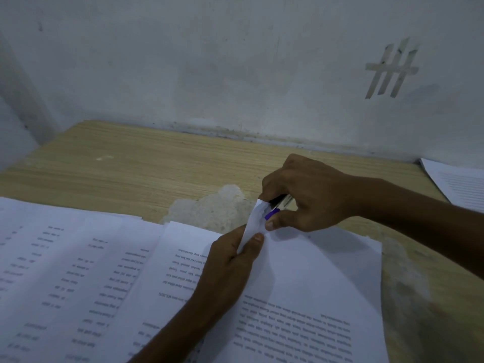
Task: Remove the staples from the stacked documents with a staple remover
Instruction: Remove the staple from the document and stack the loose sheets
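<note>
- Nearby, I see printed documents (pixel 314 297) overlapping across the worktop's (pixel 144 163) near side.
- Over them, the left hand (pixel 230 265) pinches the top sheet's lifted corner (pixel 255 218) between thumb and fingers.
- Just beyond, the right hand (pixel 314 195) curls tightly round the staple remover (pixel 277 205), purple and metal, held at that corner.
- Farther right lies another paper stack (pixel 461 184).
- Behind, the pale wall (pixel 209 61) carries crossed tape strips (pixel 390 69).
</note>
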### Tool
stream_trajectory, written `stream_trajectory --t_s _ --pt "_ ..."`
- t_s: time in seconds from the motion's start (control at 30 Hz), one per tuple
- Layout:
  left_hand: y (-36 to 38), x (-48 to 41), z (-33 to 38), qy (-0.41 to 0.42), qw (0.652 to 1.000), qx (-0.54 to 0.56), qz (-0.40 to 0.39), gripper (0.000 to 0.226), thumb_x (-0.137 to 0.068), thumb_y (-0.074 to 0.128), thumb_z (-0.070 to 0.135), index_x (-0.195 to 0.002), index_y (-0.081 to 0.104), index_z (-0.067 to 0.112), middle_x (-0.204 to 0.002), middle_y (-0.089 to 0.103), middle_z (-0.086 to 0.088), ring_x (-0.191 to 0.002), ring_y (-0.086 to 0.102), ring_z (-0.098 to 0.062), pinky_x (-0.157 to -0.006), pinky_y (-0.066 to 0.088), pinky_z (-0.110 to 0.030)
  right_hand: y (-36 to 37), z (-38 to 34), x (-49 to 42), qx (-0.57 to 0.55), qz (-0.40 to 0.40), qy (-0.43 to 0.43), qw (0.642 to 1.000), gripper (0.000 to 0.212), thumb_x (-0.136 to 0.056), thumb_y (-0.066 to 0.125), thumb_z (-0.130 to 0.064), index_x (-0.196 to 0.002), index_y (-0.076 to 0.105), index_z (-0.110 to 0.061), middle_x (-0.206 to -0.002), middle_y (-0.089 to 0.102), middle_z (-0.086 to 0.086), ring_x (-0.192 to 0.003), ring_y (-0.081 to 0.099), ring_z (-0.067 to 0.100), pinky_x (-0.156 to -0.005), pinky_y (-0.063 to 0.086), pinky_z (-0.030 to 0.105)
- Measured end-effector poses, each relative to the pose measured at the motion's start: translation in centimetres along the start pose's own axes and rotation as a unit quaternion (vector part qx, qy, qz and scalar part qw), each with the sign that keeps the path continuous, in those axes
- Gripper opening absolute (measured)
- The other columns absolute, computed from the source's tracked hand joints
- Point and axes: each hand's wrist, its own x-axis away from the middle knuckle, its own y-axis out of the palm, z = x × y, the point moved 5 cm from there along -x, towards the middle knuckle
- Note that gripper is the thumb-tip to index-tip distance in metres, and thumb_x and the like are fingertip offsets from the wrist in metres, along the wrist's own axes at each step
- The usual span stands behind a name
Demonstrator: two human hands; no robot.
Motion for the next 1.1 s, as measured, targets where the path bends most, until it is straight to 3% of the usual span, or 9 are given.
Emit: stream_trajectory --t_s 0.07,0.17,0.3,0.43,0.53,0.67,0.87,0.97,1.1 --pt "0.0 0.0 0.1 0.001 1.0 0.006 -0.004 0.019 -0.095 0.046 0.024 -0.088 0.059 0.037 -0.084 0.068 0.014 -0.078 0.065 0.001 -0.067 0.05 -0.01 0.1 0.2 0.1 0.002 -0.003 0.005 1.0 0.028 -0.077 0.055 -0.056 -0.079 0.068 -0.032 -0.069 0.058 -0.014 -0.061 0.053 0.005 -0.076 0.045 0.04" --pt "0.0 0.0 0.2 0.003 1.0 0.008 -0.004 0.021 -0.095 0.047 0.023 -0.087 0.057 0.039 -0.075 0.068 0.02 -0.074 0.064 0.007 -0.064 0.048 -0.007 0.1 0.0 0.2 -0.006 -0.003 0.006 1.0 0.015 -0.077 0.056 -0.055 -0.068 0.053 -0.044 -0.066 0.054 -0.017 -0.059 0.05 0.004 -0.078 0.045 0.04" --pt "0.1 0.1 0.2 0.007 1.0 0.014 -0.005 0.02 -0.094 0.048 0.023 -0.087 0.06 0.037 -0.074 0.069 0.024 -0.076 0.066 0.002 -0.065 0.05 -0.009 -0.1 -0.2 0.2 -0.006 -0.014 0.012 1.0 0.014 -0.077 0.056 -0.054 -0.071 0.059 -0.042 -0.066 0.052 -0.019 -0.059 0.05 0.002 -0.078 0.046 0.04" --pt "-0.1 0.0 0.3 0.0 0.999 0.034 -0.007 0.018 -0.093 0.047 0.025 -0.089 0.061 0.036 -0.075 0.071 0.019 -0.075 0.067 -0.001 -0.065 0.051 -0.012 -0.4 -0.5 0.2 0.005 -0.022 0.017 1.0 0.031 -0.077 0.055 -0.056 -0.056 0.035 -0.048 -0.061 0.046 -0.022 -0.057 0.047 -0.003 -0.08 0.045 0.039" --pt "-0.2 0.1 0.5 -0.005 0.999 0.045 -0.001 0.02 -0.094 0.044 0.027 -0.086 0.06 0.036 -0.07 0.069 0.022 -0.07 0.066 0.003 -0.06 0.049 -0.009 -0.2 -0.5 0.2 0.005 -0.049 0.017 0.999 0.019 -0.076 0.053 -0.059 -0.066 0.049 -0.044 -0.068 0.053 -0.02 -0.064 0.053 0.001 -0.082 0.045 0.04" --pt "-0.1 0.3 0.6 -0.004 0.999 0.041 0.012 0.024 -0.096 0.041 0.028 -0.082 0.059 0.035 -0.067 0.066 0.028 -0.069 0.063 0.009 -0.057 0.045 -0.004 -0.1 -0.3 0.4 0.01 -0.057 0.022 0.998 0.039 -0.075 0.047 -0.063 -0.089 0.069 -0.034 -0.076 0.061 -0.013 -0.072 0.057 0.007 -0.083 0.045 0.04" --pt "-0.4 0.3 0.5 -0.013 0.999 0.018 0.028 0.026 -0.097 0.038 0.028 -0.078 0.055 0.033 -0.06 0.062 0.032 -0.063 0.058 0.015 -0.055 0.042 -0.001 0.3 0.0 0.3 0.003 -0.054 0.019 0.998 0.041 -0.077 0.049 -0.057 -0.098 0.069 -0.029 -0.084 0.068 -0.01 -0.077 0.061 0.01 -0.09 0.038 0.034" --pt "-0.5 0.3 0.5 -0.023 0.999 -0.003 0.039 0.027 -0.098 0.039 0.027 -0.075 0.051 0.034 -0.057 0.061 0.016 -0.058 0.055 0.019 -0.053 0.04 0.0 0.2 0.3 0.4 -0.031 -0.046 0.034 0.998 0.04 -0.079 0.062 -0.051 -0.112 0.063 -0.028 -0.099 0.068 -0.015 -0.087 0.061 0.004 -0.09 0.039 0.025" --pt "0.0 0.3 0.5 0.021 0.998 -0.045 0.025 0.024 -0.095 0.037 0.035 -0.082 0.057 0.034 -0.073 0.065 0.014 -0.072 0.062 0.009 -0.061 0.046 -0.005 0.4 0.8 0.5 -0.121 -0.052 0.056 0.99 0.029 -0.079 0.072 -0.042 -0.097 0.063 -0.021 -0.091 0.068 -0.011 -0.084 0.063 0.004 -0.08 0.052 0.034"
